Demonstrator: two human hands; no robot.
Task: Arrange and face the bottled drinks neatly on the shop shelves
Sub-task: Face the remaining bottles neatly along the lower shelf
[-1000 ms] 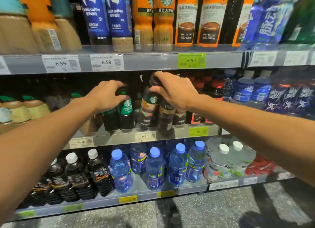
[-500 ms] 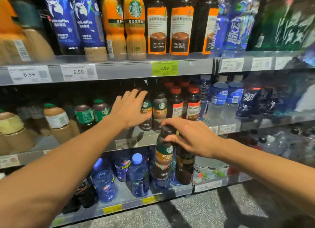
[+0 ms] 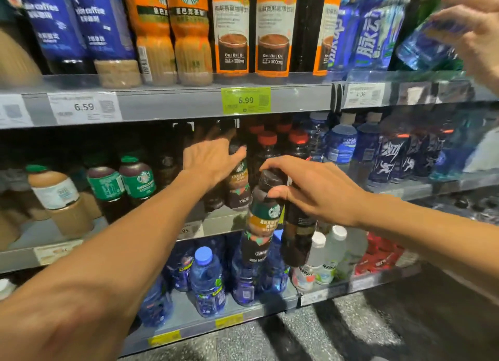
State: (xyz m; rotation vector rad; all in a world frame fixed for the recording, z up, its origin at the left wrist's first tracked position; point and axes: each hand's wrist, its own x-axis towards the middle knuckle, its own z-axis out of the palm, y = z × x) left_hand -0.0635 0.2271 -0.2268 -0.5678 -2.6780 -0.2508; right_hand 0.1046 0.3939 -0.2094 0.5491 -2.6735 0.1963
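1. Dark coffee bottles, two of them, hang by their necks from the right hand (image 3: 318,193), held in front of the middle shelf (image 3: 421,190) edge, out of the rack.
2. Front bottle (image 3: 260,220): black cap, green Starbucks band, brown label, upright with a slight tilt. Second bottle (image 3: 297,236) just behind it to the right, touching it, label not readable.
3. Right hand fingers curl over both caps, thumb pressed on the front bottle's neck; grip closed on the pair.
4. Left hand (image 3: 209,160) reaches into the middle shelf, fingers spread and partly curled beside a shelf bottle (image 3: 239,182) of the same brown-label kind. Thumb touches its shoulder; cannot tell if it actually grips it.
5. Hands are apart, left one deeper in the shelf, right one nearer the camera and lower.
6. Left of that gap on the middle shelf: green-label bottles (image 3: 137,182) and a tan bottle (image 3: 54,190).
7. Right of it: red-cap bottles (image 3: 267,147), then blue sports drinks (image 3: 340,144).
8. Top shelf (image 3: 189,104) holds blue, orange and black coffee bottles; green price tag (image 3: 245,100) reads 6.99, white tag (image 3: 84,107) reads 6.59.
9. Bottom shelf: blue water bottles (image 3: 206,279), white-cap bottles (image 3: 324,255).
10. Top right corner: another hand (image 3: 475,25) holds a tilted blue bottle (image 3: 421,44); blurred.
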